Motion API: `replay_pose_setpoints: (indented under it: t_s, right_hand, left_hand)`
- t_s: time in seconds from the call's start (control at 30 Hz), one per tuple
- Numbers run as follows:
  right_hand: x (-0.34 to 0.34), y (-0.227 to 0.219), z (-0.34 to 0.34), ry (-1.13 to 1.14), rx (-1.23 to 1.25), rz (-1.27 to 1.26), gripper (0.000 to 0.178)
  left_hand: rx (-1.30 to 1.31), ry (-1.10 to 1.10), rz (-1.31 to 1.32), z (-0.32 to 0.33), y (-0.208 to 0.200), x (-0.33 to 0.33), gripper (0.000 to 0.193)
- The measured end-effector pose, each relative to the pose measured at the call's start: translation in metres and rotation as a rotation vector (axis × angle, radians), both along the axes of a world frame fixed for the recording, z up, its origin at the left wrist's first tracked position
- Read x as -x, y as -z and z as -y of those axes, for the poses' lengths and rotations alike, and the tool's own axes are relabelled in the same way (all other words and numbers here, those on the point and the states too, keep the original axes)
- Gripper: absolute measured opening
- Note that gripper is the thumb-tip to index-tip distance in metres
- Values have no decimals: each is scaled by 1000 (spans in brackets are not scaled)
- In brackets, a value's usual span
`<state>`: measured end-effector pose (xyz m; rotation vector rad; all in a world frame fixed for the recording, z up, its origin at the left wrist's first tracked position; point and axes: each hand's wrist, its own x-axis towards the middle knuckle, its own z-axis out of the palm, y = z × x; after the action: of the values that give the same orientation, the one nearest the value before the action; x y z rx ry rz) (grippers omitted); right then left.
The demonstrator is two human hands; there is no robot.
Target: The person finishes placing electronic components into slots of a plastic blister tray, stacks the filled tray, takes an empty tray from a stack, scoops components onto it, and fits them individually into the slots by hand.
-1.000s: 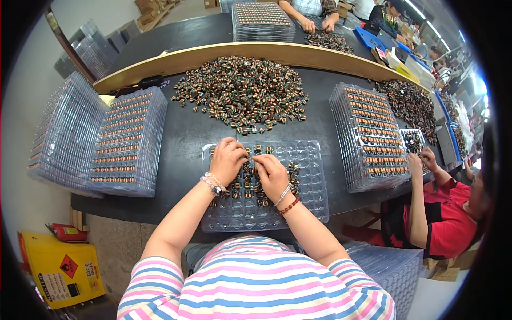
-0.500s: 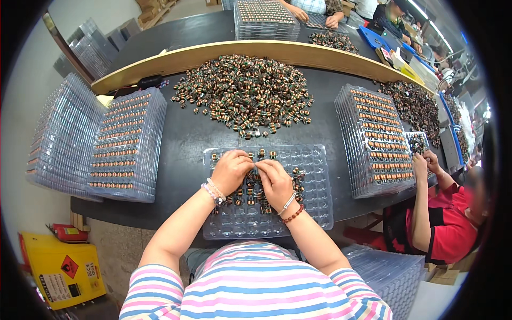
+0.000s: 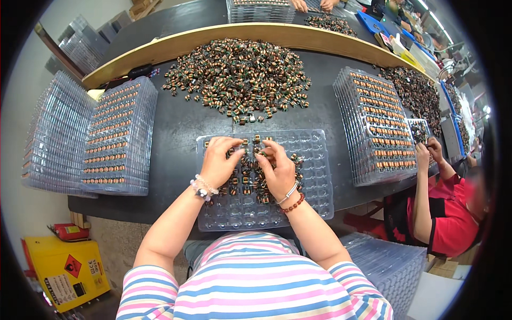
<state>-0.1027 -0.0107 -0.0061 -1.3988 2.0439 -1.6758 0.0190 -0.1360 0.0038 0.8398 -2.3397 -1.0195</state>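
A clear plastic tray (image 3: 314, 198) with moulded pockets lies in front of me. Small copper-wound coils (image 3: 246, 180) with dark cores sit in its top row and lie loose across its middle. My left hand (image 3: 217, 162) is over the tray's left half, thumb and fingers curled together around a small coil, partly hidden. Over the middle of the tray is my right hand (image 3: 278, 173), its thumb and forefinger closing on another coil, with loose coils under the palm. The two hands are a short gap apart.
Beyond the tray rises a big heap of coils (image 3: 240, 74), before a wooden divider (image 3: 186, 42). Stacks of filled trays stand left (image 3: 114, 141) and right (image 3: 381, 128). A co-worker in red (image 3: 453, 224) works at the right; another person's hands (image 3: 314, 4) show at the far side.
My hands have parted: they met near the tray's top row, and now a gap separates them. The whole view has shifted slightly, with the table higher in the picture.
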Motion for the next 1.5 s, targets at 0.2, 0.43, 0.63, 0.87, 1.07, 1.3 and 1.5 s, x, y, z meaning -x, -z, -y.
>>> replay_pose_setpoints:
  t_s: [0.2, 0.43, 0.63, 0.87, 1.07, 1.3, 1.5]
  right_hand:
    - [1, -5, 2, -47, 5, 25, 14]
    - [5, 2, -1, -71, -70, -72, 18]
    - [-2, 3, 3, -1, -68, 95, 15]
    - [-1, 2, 5, -83, -76, -150, 10]
    - [-21, -17, 46, -167, -166, -360, 11]
    - [-28, 17, 80, -184, -217, -502, 8]
    - [-38, -10, 53, -228, -157, -596, 18]
  left_hand:
    - [320, 105, -3, -16, 12, -10, 22]
    - [270, 26, -145, -7, 7, -18, 15]
    - [593, -106, -12, 31, 10, -55, 11]
    - [548, -60, -7, 32, 27, -66, 7]
    - [420, -176, -46, 30, 15, -59, 9]
    - [343, -74, -16, -8, -5, -102, 16]
    - [432, -45, 104, -24, 10, -107, 15]
